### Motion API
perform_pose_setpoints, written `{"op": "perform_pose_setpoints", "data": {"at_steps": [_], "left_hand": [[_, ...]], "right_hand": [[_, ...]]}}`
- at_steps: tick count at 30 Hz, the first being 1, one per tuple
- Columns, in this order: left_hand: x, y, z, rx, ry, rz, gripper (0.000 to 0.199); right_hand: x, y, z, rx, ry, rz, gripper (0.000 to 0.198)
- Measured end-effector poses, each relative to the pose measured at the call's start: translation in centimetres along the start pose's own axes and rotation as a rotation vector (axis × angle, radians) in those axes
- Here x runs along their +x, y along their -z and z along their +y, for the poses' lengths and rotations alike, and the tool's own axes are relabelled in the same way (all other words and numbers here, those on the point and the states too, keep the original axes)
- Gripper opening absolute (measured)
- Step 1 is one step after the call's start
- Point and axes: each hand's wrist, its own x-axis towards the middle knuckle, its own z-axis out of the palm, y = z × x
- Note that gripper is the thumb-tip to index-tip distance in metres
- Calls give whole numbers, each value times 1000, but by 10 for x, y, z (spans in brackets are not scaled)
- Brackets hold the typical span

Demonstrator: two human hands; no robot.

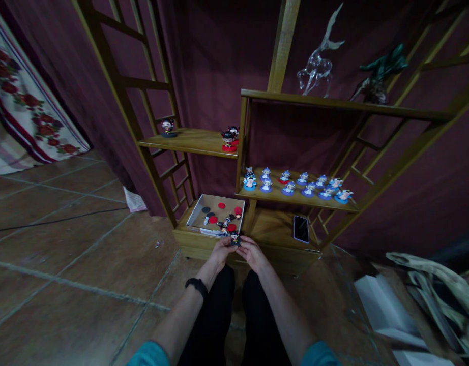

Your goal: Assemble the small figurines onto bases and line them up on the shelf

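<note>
You're in dim light here, shadow deep beneath the upper shelf, slanting posts stretched by the wide lens, outer floor looking soft.

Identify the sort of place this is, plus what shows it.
Indoors, likely a display corner; home or shop, I can't tell. A wooden shelf unit holds rows of small figurines and a clear deer-shaped ornament.
</note>
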Motion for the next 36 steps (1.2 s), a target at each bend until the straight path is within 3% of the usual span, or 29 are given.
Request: {"op": "perform_pose_setpoints", "data": {"at_steps": [10,23,36], "left_hand": [[0,10,6,-60,124,-87,40],[2,4,-4,134,-91,63,61],[-2,-1,-15,277,-225,27,65]], "right_hand": [[1,-1,4,-51,39,74,38],[-3,1,5,-67,59,81,35],[0,8,10,-13,63,75,32]]}}
